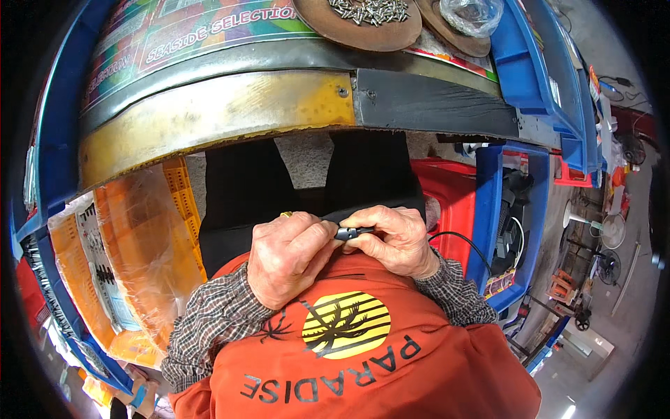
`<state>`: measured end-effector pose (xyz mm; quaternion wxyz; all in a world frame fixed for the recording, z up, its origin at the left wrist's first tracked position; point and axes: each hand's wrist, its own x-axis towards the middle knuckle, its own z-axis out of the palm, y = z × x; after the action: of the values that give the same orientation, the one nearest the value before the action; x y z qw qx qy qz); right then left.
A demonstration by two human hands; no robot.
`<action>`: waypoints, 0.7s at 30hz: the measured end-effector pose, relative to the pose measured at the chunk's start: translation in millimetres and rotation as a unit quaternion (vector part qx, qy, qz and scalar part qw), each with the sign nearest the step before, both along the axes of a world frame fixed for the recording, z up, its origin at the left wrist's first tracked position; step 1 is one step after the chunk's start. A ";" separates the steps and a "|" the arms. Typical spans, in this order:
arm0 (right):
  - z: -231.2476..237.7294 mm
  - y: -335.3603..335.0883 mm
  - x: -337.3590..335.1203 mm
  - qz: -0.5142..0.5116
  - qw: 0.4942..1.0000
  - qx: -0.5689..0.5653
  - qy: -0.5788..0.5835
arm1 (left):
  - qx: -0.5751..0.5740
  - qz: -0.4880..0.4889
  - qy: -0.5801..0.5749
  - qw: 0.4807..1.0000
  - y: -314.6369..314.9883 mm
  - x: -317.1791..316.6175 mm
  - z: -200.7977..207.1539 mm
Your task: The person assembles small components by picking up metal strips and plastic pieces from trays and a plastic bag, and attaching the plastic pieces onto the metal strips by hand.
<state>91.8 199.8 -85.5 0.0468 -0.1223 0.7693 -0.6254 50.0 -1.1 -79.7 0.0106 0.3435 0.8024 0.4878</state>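
Close to my body, above my lap, both hands meet at a small dark cylindrical part (345, 234) with little light spots or holes on its side. My left hand (287, 255) pinches its left end between thumb and fingers. From the other side, my right hand (394, 239) grips a thin black piece at the right end, fingertips and thumb pressed together. The two dark pieces touch or join between the fingertips; I cannot tell how they are fixed. Much of each piece is hidden by the fingers.
Ahead runs a workbench edge (216, 105) with yellow and grey facing. On it sits a brown round dish (377, 38) of small metal fittings, beside a clear plastic bag (474, 14). Blue bins (520, 63) stand right, a red stool (447, 192) below, an orange crate (139, 237) left.
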 end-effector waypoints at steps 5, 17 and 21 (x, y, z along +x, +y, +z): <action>-1.5 -2.0 -3.1 -0.013 0.998 0.028 0.049 | 0.006 0.026 0.018 0.999 4.8 2.3 0.2; -2.9 -0.7 -3.4 0.001 0.999 0.024 0.040 | -0.005 0.021 0.031 0.999 3.8 3.4 0.9; -7.0 0.1 -3.4 -0.019 0.996 0.041 0.072 | -0.005 0.042 0.033 0.999 6.2 5.2 -2.4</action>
<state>88.4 199.9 -92.5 -0.0159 -0.1504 0.7977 -0.5837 55.1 5.0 -82.2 -0.0352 0.3256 0.8183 0.4724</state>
